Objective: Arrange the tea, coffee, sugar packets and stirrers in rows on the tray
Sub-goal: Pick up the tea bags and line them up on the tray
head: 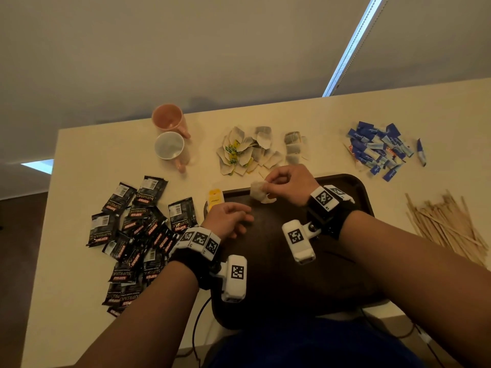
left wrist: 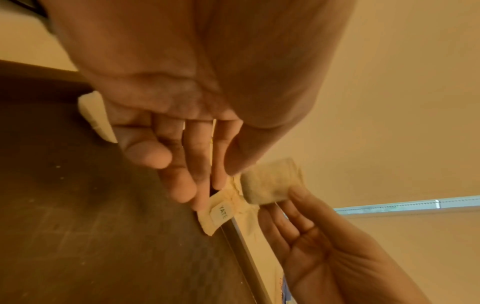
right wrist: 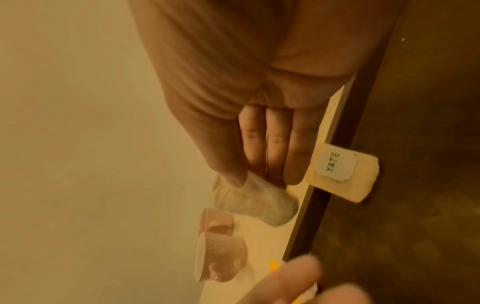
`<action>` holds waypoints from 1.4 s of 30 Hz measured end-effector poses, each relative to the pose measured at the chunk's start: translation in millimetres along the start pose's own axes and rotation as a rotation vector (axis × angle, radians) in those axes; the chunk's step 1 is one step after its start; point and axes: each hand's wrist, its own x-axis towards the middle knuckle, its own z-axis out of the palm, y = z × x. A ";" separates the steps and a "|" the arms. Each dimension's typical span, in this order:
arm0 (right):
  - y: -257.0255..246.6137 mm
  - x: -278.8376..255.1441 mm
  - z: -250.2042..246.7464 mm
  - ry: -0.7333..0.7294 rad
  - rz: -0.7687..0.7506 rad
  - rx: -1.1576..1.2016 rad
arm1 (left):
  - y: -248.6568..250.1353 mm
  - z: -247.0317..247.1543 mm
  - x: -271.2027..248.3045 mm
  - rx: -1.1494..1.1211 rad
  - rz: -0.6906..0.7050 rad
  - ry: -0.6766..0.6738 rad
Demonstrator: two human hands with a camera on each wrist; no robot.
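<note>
The dark brown tray [head: 268,261] lies in front of me on the cream table. At the tray's far rim my right hand [head: 267,185] pinches a pale tea bag [head: 257,193] between thumb and fingers, just above the rim; the same tea bag [right wrist: 249,199] shows in the right wrist view. A second tea bag with a "YATE" tag [right wrist: 340,172] lies flat inside the rim, beside those fingers. My left hand [head: 245,217] hovers over the tray's left part, its fingers loosely curled and holding nothing. Loose tea bags [head: 249,150], black coffee sachets [head: 140,229], blue sugar packets [head: 380,150] and wooden stirrers [head: 446,224] lie in heaps around the tray.
Two cups, one pink [head: 168,120] and one pale [head: 170,146], lie on their sides at the back left. A small yellow box [head: 214,199] sits at the tray's far left corner. The table's front edge runs under my forearms.
</note>
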 end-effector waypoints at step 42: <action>23.1 126.8 -63.6 -0.101 0.142 -1.151 | 18.2 11.7 23.8 -0.113 0.010 0.083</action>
